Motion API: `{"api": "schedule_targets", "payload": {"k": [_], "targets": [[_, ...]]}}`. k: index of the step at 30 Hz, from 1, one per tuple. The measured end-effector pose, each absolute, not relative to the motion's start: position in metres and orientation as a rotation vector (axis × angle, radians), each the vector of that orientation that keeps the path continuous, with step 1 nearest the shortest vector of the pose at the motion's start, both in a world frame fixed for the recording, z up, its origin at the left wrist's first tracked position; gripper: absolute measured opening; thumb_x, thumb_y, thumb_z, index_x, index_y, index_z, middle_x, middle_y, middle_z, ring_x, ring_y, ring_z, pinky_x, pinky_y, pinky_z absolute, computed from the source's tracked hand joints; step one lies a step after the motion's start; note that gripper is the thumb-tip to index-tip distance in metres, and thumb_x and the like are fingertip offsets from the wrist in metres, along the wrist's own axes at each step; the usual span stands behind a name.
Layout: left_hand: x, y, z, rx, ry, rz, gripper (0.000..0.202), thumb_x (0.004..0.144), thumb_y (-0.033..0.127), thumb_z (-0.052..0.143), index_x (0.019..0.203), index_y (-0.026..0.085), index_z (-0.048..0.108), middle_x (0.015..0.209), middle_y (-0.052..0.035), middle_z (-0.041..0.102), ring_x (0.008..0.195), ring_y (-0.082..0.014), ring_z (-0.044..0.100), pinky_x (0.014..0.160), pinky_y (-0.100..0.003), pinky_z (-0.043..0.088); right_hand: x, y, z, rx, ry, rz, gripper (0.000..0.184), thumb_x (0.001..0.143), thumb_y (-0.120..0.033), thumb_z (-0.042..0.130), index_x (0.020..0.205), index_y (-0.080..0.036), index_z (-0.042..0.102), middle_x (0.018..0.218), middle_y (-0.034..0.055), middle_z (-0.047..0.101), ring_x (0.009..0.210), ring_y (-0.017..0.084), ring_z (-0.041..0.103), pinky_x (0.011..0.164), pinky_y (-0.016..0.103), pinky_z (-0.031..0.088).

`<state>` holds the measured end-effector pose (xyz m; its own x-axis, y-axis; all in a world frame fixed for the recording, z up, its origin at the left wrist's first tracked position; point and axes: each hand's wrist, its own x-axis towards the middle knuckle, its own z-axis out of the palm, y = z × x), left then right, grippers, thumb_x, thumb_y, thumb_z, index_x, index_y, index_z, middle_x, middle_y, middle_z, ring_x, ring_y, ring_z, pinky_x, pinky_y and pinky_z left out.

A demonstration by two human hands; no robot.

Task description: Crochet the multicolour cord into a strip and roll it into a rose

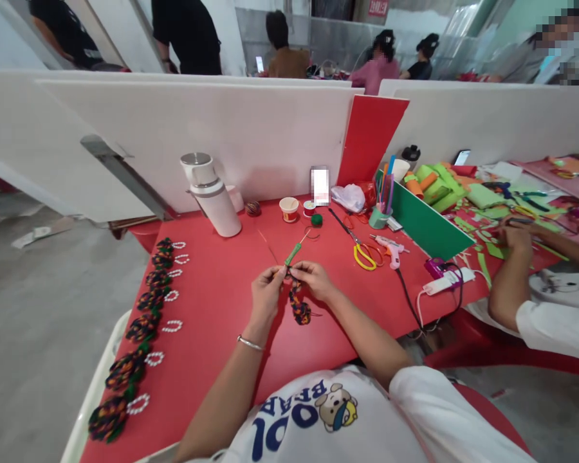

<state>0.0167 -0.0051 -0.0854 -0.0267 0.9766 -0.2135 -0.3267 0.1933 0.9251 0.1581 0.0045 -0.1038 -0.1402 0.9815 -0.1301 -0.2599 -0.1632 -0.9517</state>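
My left hand [269,286] is closed, thumb and fingertips pinched at the top of a small crochet piece [300,307]. The piece, in dark, red and orange yarn, hangs down in a curl above the red table. From the other side my right hand [312,279] pinches its upper edge, the fingertips of both hands nearly touching. A green-handled crochet hook [293,253] slants up just beyond the fingertips; I cannot tell whether it is held or lying on the table. Behind it sits a small green yarn ball [316,220] with a loose strand.
Several dark crocheted flowers [143,327] and white bead loops [172,326] line the table's left edge. A white thermos [216,199], a multicoloured yarn ball [253,208] and a paper tub [289,209] stand behind. Yellow-handled scissors [365,256], a glue gun [392,248] and a power strip [448,281] lie right.
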Motion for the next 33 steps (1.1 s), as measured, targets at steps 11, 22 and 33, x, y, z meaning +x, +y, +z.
{"api": "schedule_targets", "payload": {"k": [11, 22, 33], "targets": [[0.013, -0.004, -0.11, 0.681, 1.131, 1.102, 0.051, 0.049, 0.047, 0.095, 0.08, 0.012, 0.074, 0.046, 0.007, 0.049, 0.039, -0.0054, 0.036, 0.039, -0.02, 0.027, 0.162, 0.007, -0.119, -1.152, -1.137, 1.366, 0.016, 0.069, -0.031, 0.08, 0.069, -0.018, 0.071, 0.06, -0.0052, 0.063, 0.059, 0.009, 0.051, 0.058, 0.022, 0.041], [0.01, -0.007, -0.097, 0.525, 0.982, 1.09, 0.041, 0.057, 0.039, 0.089, 0.074, 0.015, 0.062, 0.052, 0.0068, 0.048, 0.043, -0.0032, 0.036, 0.039, -0.016, 0.014, 0.163, -0.001, -0.119, -0.955, -0.892, 1.71, 0.028, 0.068, -0.04, 0.082, 0.085, -0.018, 0.075, 0.073, -0.0003, 0.074, 0.055, 0.01, 0.062, 0.053, 0.024, 0.051], [0.01, -0.009, -0.093, 0.487, 0.963, 1.093, 0.041, 0.055, 0.037, 0.09, 0.074, 0.015, 0.061, 0.053, 0.0068, 0.049, 0.044, -0.003, 0.037, 0.038, -0.016, 0.015, 0.165, -0.002, -0.121, -0.948, -0.988, 1.653, 0.027, 0.072, -0.041, 0.083, 0.084, -0.018, 0.074, 0.07, -0.0019, 0.071, 0.055, 0.01, 0.059, 0.056, 0.025, 0.048]]}}
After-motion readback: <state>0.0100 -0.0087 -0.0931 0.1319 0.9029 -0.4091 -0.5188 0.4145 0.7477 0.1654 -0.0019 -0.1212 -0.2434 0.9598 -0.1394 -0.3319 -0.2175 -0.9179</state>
